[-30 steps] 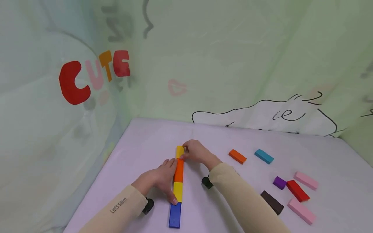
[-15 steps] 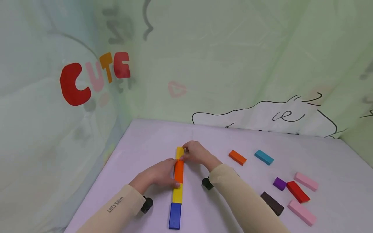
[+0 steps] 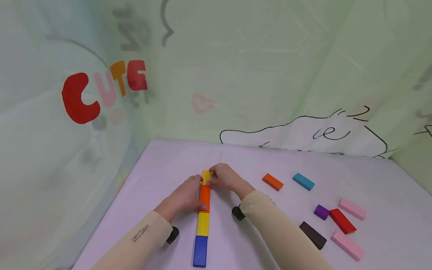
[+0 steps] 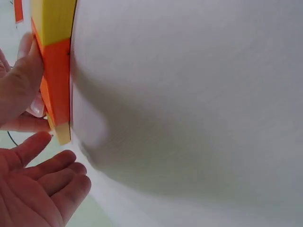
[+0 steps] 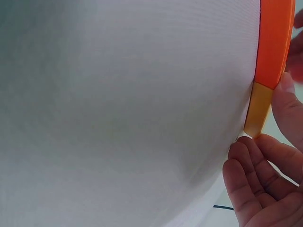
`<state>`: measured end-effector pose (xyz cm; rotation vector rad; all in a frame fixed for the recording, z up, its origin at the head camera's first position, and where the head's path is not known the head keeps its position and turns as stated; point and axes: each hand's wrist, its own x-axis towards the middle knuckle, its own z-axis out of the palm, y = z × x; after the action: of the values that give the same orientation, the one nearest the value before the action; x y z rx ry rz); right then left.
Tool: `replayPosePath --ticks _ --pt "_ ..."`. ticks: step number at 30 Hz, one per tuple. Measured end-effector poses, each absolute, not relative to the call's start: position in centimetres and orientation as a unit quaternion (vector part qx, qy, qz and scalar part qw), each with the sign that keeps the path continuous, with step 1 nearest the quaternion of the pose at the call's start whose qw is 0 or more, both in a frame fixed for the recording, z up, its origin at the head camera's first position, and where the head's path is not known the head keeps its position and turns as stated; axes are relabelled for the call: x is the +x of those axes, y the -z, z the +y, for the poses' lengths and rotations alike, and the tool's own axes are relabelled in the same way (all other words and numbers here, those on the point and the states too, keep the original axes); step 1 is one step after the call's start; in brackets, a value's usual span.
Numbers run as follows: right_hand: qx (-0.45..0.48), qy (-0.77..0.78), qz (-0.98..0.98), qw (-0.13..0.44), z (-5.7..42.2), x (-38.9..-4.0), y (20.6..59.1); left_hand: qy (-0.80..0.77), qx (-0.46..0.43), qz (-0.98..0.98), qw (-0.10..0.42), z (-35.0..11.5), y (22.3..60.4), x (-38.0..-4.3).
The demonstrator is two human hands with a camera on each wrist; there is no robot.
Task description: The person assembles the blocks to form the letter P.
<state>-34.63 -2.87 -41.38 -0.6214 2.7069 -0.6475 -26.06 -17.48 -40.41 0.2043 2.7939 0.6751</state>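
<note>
In the head view several blocks lie end to end in a straight row. From near to far they are a blue block [image 3: 200,252], a yellow block [image 3: 203,224], an orange block [image 3: 204,197] and a small yellow block [image 3: 206,175]. My right hand [image 3: 227,178] pinches the far yellow block between thumb and index finger, its other fingers loosely bent. My left hand [image 3: 183,194] lies along the row's left side, thumb on the orange block, fingertips beside the far yellow one. The left wrist view shows those left fingers [image 4: 52,182] fairly straight, gripping nothing.
To the right lie loose blocks: orange [image 3: 273,182], light blue [image 3: 303,181], purple [image 3: 321,212], red [image 3: 342,221], dark brown [image 3: 313,235] and two pink, one farther [image 3: 352,209] and one nearer [image 3: 347,245]. A pale fabric wall [image 3: 253,75] rises behind the table.
My left hand has slid forward along the row, its thumb passing from the near yellow block's near end to the orange block. The right hand keeps its place at the far yellow block.
</note>
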Motion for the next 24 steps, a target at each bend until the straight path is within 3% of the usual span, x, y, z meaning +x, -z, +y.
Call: replayPosePath --ticks 12,24 --pt "-0.219 0.225 0.937 0.15 -2.8 -34.2 41.1 -0.153 0.075 0.961 0.218 -17.6 39.8 -28.5" --pt "-0.245 0.22 0.933 0.148 -2.1 -34.1 41.1 -0.123 0.076 0.962 0.231 -17.4 39.9 -29.2"
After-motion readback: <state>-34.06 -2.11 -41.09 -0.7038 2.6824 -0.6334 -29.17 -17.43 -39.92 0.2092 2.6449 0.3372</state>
